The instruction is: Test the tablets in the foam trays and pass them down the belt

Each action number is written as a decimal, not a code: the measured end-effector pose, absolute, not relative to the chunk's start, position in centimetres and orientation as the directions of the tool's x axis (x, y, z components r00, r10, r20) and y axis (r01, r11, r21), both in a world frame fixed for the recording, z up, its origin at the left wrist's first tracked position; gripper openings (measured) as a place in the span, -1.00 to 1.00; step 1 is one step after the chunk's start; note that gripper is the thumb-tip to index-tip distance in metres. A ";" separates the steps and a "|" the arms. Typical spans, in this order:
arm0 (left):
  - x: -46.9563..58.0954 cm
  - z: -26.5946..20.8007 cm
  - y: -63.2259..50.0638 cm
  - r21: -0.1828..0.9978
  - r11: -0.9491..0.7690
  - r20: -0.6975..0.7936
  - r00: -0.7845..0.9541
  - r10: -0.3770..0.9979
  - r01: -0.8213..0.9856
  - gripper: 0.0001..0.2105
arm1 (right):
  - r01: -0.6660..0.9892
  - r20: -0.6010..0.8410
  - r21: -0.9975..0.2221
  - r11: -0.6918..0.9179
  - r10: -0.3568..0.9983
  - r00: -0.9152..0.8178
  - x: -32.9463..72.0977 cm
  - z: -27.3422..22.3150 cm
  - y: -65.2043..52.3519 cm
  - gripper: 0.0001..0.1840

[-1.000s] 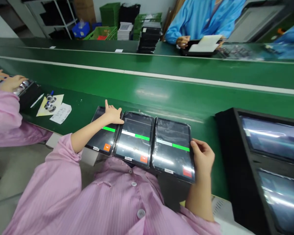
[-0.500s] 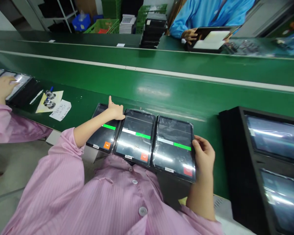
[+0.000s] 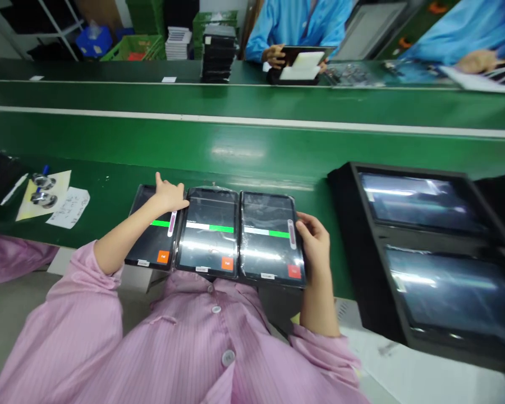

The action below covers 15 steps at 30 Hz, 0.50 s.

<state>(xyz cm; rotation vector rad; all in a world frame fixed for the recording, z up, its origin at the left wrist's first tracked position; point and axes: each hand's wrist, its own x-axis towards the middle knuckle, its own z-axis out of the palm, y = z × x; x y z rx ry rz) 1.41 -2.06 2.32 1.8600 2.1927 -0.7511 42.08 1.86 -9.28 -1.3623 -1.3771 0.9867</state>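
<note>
Three tablets lie side by side at the green bench's near edge, each screen showing a white-and-green bar and an orange-red box. Over the upper right part of the left tablet [image 3: 145, 247] rests my left hand [image 3: 170, 196], one finger stuck out and the others curled at the tablet's right edge. Those fingertips are partly hidden. The middle tablet [image 3: 208, 241] lies against that edge. My right hand [image 3: 317, 241] pinches the right edge of the right tablet [image 3: 269, 252]. Upright slider bars show on the left and right screens.
To the right stands a black foam holder [image 3: 349, 224] with two screens in it. At left lie a yellow paper [image 3: 25, 205] with two metal parts, a handwritten note [image 3: 71, 207] and a white pen [image 3: 13, 189]. Across the bench, a person in blue [image 3: 298, 22] holds a tablet; black devices are stacked [image 3: 219, 56].
Slider bars have appeared on the left and right tablets. The camera view has swung right, so the bench things appear further left. Both hands keep their places on the tablets.
</note>
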 end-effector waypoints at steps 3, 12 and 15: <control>1.1 2.6 -1.8 -0.263 0.092 -0.497 -0.217 0.840 0.960 -0.44 | 0.213 0.052 -0.976 0.041 0.998 0.047 42.0 -9.2 1.9 -0.52; 8.8 2.1 1.1 0.070 -0.263 -0.249 0.272 0.929 0.962 -0.30 | 0.162 0.045 -0.986 0.040 0.999 0.023 42.0 -9.2 2.2 -0.54; 9.2 2.1 3.0 0.301 -0.347 -0.348 0.442 0.827 0.888 -0.18 | 0.188 0.055 -0.981 0.050 0.998 0.019 42.0 -9.1 2.1 -0.54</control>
